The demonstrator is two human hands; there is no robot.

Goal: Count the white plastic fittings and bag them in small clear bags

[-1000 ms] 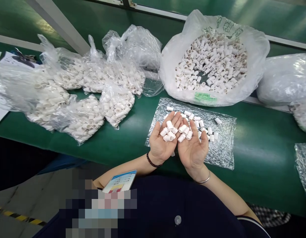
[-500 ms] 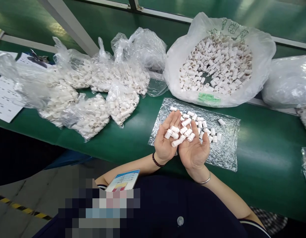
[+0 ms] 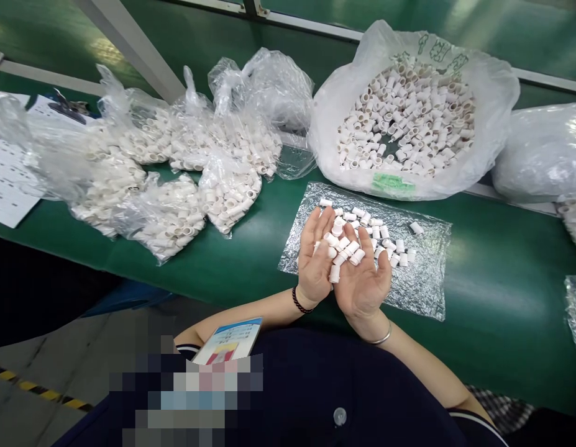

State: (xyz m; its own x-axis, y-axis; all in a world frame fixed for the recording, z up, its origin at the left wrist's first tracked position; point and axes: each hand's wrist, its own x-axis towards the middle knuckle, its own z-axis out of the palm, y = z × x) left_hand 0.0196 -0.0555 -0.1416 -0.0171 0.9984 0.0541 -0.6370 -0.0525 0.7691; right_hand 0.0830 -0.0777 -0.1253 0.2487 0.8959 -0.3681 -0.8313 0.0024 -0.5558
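Note:
Several short white plastic fittings (image 3: 347, 249) lie across the palm side of my right hand (image 3: 362, 285), whose palm faces up with the fingers partly bent. My left hand (image 3: 315, 267) is tilted inward against it, its thumb and fingers cupped on the left side of the same fittings. One fitting (image 3: 335, 273) sits low between the two palms. Beneath and beyond both hands, more loose fittings (image 3: 384, 232) are scattered on a flat clear plastic bag (image 3: 422, 285) on the green table.
A large open white bag (image 3: 329, 136) full of fittings stands behind the hands. Filled clear bags (image 3: 169, 217) cover the left side of the green table (image 3: 502, 285). Papers (image 3: 10, 180) and a clip (image 3: 68, 108) lie far left. Another bulging bag (image 3: 539, 155) is at the right.
My left hand has turned inward and moved slightly right, its thumb now over the fittings. The fittings have shifted toward my right hand, which has barely moved.

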